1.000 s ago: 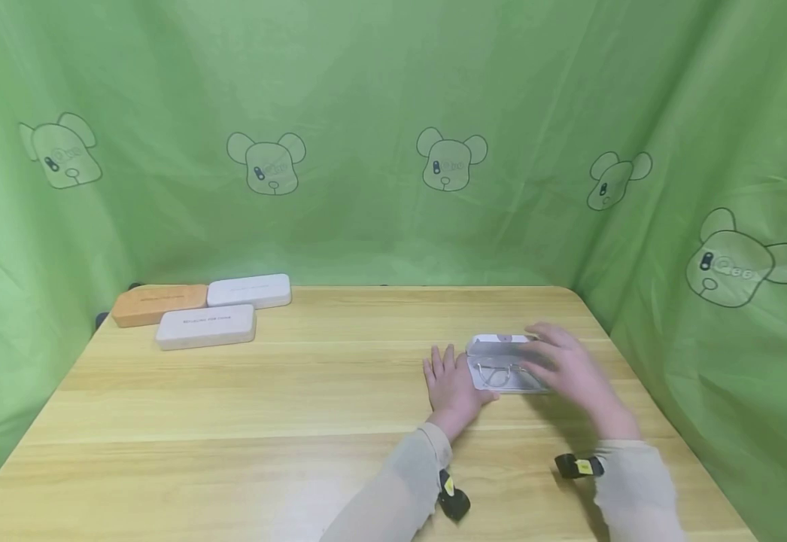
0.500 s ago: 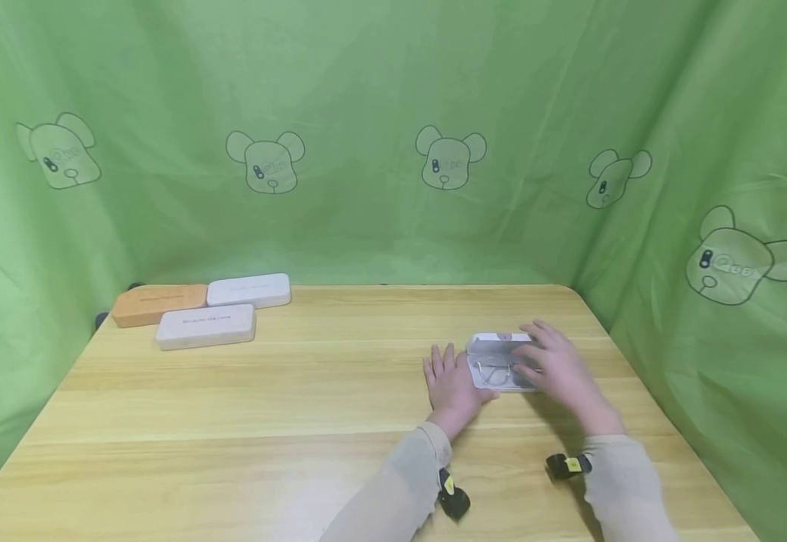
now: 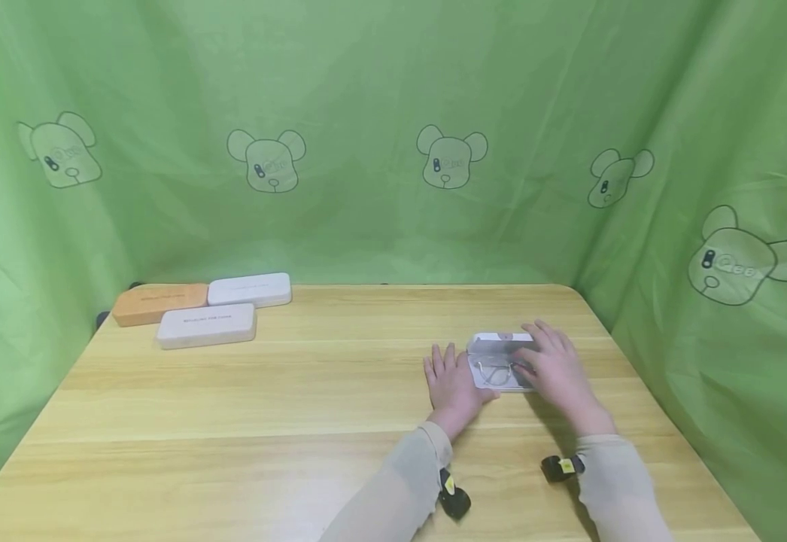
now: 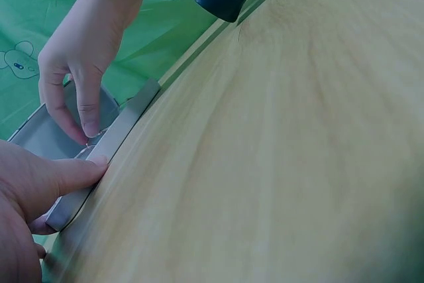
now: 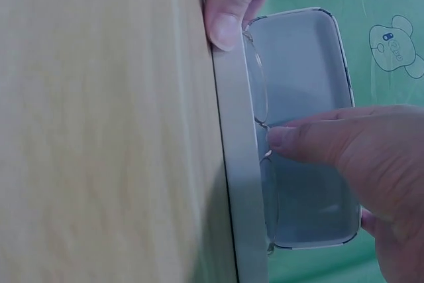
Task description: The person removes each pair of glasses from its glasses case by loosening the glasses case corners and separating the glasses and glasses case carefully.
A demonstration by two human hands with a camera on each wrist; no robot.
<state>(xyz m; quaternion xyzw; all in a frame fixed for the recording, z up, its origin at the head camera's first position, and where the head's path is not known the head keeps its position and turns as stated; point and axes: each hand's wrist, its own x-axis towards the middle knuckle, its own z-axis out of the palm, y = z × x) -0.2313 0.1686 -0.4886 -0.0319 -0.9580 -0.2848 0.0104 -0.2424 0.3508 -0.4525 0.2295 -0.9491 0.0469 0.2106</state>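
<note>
Beneath the pinching right hand, glasses lie in a case.

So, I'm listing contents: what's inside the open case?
The case holds thin-framed glasses, pinched near the middle by the right hand. The front wall and that hand hide parts; anything beneath the hand can't be seen.

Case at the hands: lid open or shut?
Open. The lid of the glasses case stands raised, its grey inner face showing, and the glasses are visible inside.
</note>
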